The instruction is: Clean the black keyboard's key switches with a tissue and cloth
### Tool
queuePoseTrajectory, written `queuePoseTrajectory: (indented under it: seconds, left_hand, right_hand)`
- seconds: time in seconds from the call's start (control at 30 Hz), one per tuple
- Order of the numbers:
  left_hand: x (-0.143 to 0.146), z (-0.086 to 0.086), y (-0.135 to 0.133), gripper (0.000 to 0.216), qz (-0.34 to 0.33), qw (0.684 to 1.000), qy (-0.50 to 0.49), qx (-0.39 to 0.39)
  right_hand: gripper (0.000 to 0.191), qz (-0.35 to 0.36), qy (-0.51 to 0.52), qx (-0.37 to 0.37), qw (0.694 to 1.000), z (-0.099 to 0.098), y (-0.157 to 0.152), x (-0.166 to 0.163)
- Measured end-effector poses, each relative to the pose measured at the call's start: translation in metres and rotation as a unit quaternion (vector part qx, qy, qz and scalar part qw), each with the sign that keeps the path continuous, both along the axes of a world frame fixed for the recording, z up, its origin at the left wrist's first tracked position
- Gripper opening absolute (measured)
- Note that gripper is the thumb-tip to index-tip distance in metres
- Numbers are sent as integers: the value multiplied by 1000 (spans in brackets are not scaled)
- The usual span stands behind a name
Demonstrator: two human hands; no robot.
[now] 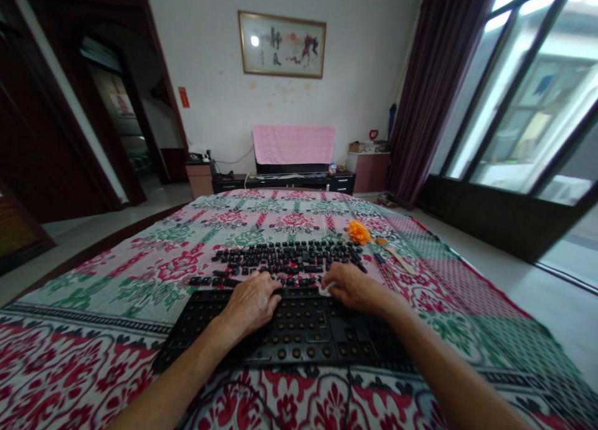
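Note:
A black keyboard base [299, 333] with its keycaps removed lies on the patterned cloth in front of me. My left hand [252, 302] rests on its upper left part, fingers curled down onto the frame. My right hand [352, 286] is closed around a small white thing [326, 288] at the keyboard's top edge; I cannot make out what it is. Several loose black keycaps [287, 258] lie in rows on the cloth just beyond both hands.
An orange flower-like object [359, 232] and a thin tan stick tool [397, 255] lie to the right of the keycaps. The floral cloth [116, 293] covers a wide surface. Behind it stand a low TV cabinet [294, 181] with a pink cover, and glass doors at right.

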State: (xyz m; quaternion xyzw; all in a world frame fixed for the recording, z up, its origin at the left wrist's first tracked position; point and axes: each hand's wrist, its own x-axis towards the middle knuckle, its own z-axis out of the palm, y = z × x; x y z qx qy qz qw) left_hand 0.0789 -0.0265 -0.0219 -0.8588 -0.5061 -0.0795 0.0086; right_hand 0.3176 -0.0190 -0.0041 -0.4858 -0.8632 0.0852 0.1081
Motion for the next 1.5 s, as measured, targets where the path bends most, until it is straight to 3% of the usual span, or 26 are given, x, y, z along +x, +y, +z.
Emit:
queuePoseTrajectory:
  seconds: [0.2, 0.33, 0.43, 0.7, 0.93, 1.23, 1.4, 1.5]
  left_hand:
    - [1, 2, 0, 28, 3, 1000, 1, -21]
    - [0, 1, 1, 28, 3, 1000, -4, -17]
    - [-2, -1, 2, 28, -6, 1000, -3, -13]
    - [-2, -1, 4, 28, -11, 1000, -2, -13]
    - [-3, -2, 4, 28, -10, 1000, -2, -13]
    - [-3, -3, 4, 28, -14, 1000, -11, -5]
    - [-2, -2, 4, 28, -9, 1000, -11, -18]
    - [-2, -2, 5, 28, -16, 1000, -8, -9]
  right_hand:
    - [28, -56, -13, -58, 997, 6, 4, 32]
    - [28, -118, 18, -53, 991, 16, 5, 64]
    - [27, -142, 17, -67, 987, 19, 4, 71]
    - [28, -66, 5, -66, 996, 3, 2, 33]
    - [29, -20, 4, 15, 1000, -3, -6, 6]
    - [26, -62, -29, -106, 992, 15, -3, 36]
    - [26, -22, 41, 4, 999, 7, -3, 18]
    - [26, 33, 56, 6, 998, 0, -3, 5]
